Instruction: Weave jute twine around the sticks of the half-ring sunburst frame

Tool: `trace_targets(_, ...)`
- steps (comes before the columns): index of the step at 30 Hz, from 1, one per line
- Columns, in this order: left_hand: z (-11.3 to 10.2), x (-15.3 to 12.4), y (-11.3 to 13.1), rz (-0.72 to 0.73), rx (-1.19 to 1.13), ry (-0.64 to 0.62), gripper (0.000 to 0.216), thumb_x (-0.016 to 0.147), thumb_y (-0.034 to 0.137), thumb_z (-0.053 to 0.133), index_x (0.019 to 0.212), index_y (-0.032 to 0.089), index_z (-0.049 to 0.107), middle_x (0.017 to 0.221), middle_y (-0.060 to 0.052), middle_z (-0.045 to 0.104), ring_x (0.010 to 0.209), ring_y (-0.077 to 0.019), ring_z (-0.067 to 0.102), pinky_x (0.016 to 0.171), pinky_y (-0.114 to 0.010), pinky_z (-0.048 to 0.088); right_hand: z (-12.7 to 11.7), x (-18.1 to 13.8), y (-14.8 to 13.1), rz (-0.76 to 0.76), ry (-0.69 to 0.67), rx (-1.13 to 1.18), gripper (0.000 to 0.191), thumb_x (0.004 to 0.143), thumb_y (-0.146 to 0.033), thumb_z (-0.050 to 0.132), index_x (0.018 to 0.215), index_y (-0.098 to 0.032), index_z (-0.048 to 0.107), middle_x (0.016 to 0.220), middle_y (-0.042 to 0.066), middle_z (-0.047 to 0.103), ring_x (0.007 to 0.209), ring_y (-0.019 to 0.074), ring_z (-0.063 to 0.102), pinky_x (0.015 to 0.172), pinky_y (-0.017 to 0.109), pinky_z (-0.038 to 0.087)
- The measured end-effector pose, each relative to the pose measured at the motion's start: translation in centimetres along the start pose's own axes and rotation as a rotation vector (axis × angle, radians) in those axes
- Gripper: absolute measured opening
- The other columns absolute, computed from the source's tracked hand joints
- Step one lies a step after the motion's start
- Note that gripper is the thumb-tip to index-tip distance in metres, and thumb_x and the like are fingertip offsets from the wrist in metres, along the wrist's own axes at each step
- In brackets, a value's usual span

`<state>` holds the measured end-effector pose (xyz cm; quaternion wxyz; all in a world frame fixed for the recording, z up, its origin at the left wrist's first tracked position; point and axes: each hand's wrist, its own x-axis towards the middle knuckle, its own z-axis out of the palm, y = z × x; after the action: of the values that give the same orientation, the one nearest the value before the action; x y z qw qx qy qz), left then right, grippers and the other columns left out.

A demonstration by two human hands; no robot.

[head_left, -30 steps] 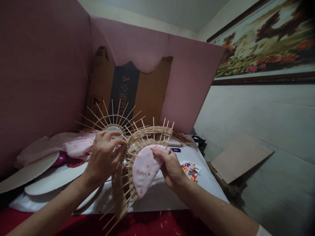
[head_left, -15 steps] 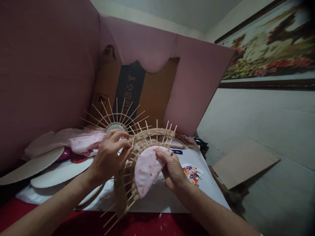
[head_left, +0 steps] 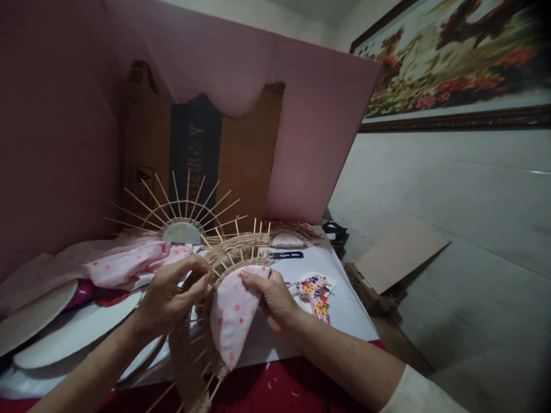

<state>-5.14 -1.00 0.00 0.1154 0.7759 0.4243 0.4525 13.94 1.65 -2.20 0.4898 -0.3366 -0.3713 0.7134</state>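
Note:
A half-round piece covered in pink flowered fabric (head_left: 236,318) is gripped by my right hand (head_left: 278,301), thumb on its face. Thin sticks fan out from its curved edge, and brown twine weaving (head_left: 235,245) runs around them in an arc. My left hand (head_left: 178,292) is at the left side of the weaving, thumb and fingertips pinched together near the sticks; what lies between them is too small to make out. Behind it stands a second half-round piece (head_left: 181,232) with longer bare sticks and a pale centre.
On the white-covered table (head_left: 344,310) lie a flower-patterned glue gun (head_left: 316,295), dark-blue-handled snips (head_left: 288,254) and another woven fan piece (head_left: 287,240). Pink dotted fabric (head_left: 124,264) and white oval boards (head_left: 81,330) lie to the left. A cardboard sheet (head_left: 247,166) leans behind.
The view has swung to the right, so everything appears further left. My left hand's fingers have drawn together into a pinch by the sticks. My right hand keeps its hold.

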Motion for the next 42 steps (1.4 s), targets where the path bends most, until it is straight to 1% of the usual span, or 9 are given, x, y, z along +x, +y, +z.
trace_targets(4,0.7,0.2,0.3,-0.110,0.118,-0.068,0.012,0.083,0.025,0.050,0.074,0.018,0.052,0.063,0.002,0.056,0.056,-0.0118,0.052,0.054,-0.025,0.043,-0.7,0.3,0.8,0.053,-0.003,0.008,0.028,0.056,-0.026,0.079,0.076,-0.013,0.064,0.069,0.003,0.066,0.062,0.0146,0.058,0.066,0.029,0.046)
trace_targets(8,1.7,0.2,0.1,-0.145,0.164,-0.075,0.007,0.082,0.023,0.049,0.084,0.018,0.054,0.063,0.003,0.056,0.054,-0.0116,0.051,0.052,-0.024,0.042,-1.2,0.2,0.8,0.121,-0.011,-0.020,0.031,0.056,-0.029,0.080,0.078,-0.013,0.065,0.071,0.005,0.067,0.065,0.0161,0.059,0.068,0.032,0.046)
trace_targets(11,2.4,-0.1,-0.3,-0.150,0.167,-0.111,0.012,0.083,0.022,0.049,0.091,0.018,0.058,0.072,0.000,0.062,0.061,-0.0133,0.056,0.057,-0.025,0.044,-1.6,0.2,0.4,0.135,-0.006,-0.098,0.033,0.057,-0.032,0.080,0.078,-0.014,0.064,0.070,0.003,0.067,0.063,0.0152,0.058,0.064,0.030,0.045)
trace_targets(16,3.3,-0.4,-0.7,-0.110,0.199,-0.167,0.014,0.085,0.020,0.049,0.085,0.018,0.062,0.080,-0.004,0.064,0.073,-0.0162,0.058,0.065,-0.028,0.046,-2.1,0.5,-0.3,0.140,0.018,-0.143,0.029,0.061,-0.036,0.077,0.074,-0.015,0.063,0.065,0.002,0.065,0.059,0.0138,0.056,0.060,0.028,0.042)
trace_targets(23,3.1,-0.2,-0.2,-0.099,0.149,-0.142,0.014,0.085,0.018,0.049,0.083,0.018,0.062,0.080,-0.004,0.061,0.073,-0.0156,0.057,0.064,-0.028,0.045,-2.8,0.7,-0.6,0.138,-0.046,-0.081,0.031,0.057,-0.026,0.077,0.082,-0.015,0.063,0.072,0.002,0.067,0.064,0.0147,0.058,0.065,0.029,0.044)
trace_targets(29,3.1,0.4,0.2,-0.202,0.127,-0.048,0.013,0.086,0.026,0.051,0.084,0.018,0.061,0.080,-0.003,0.060,0.073,-0.0158,0.056,0.064,-0.028,0.045,-2.6,0.3,-0.7,0.071,-0.056,-0.111,0.029,0.061,-0.027,0.075,0.085,-0.017,0.062,0.076,0.002,0.067,0.066,0.0146,0.058,0.066,0.029,0.044)
trace_targets(35,3.9,1.8,-0.1,-0.024,0.268,0.028,0.018,0.087,0.018,0.046,0.100,0.017,0.058,0.104,-0.008,0.054,0.093,-0.0196,0.057,0.078,-0.032,0.049,-2.6,0.4,-0.9,-0.026,-0.058,-0.128,0.026,0.062,-0.026,0.073,0.085,-0.017,0.061,0.077,0.002,0.066,0.068,0.0151,0.058,0.066,0.029,0.044)
trace_targets(39,3.8,3.0,0.0,-0.008,0.394,0.023,0.023,0.087,0.021,0.045,0.108,0.016,0.054,0.120,-0.014,0.049,0.107,-0.0260,0.053,0.086,-0.041,0.048,-2.6,0.5,-1.4,-0.086,-0.076,-0.134,0.026,0.063,-0.025,0.073,0.086,-0.018,0.061,0.078,0.001,0.065,0.068,0.0136,0.057,0.066,0.027,0.044)
trace_targets(42,3.4,4.1,0.2,0.007,0.443,0.001,0.024,0.087,0.022,0.046,0.108,0.015,0.053,0.119,-0.015,0.051,0.108,-0.0276,0.054,0.087,-0.043,0.048,-2.4,0.4,-1.9,-0.113,-0.079,-0.147,0.024,0.063,-0.025,0.073,0.083,-0.018,0.060,0.073,-0.001,0.063,0.064,0.0117,0.054,0.064,0.026,0.042)
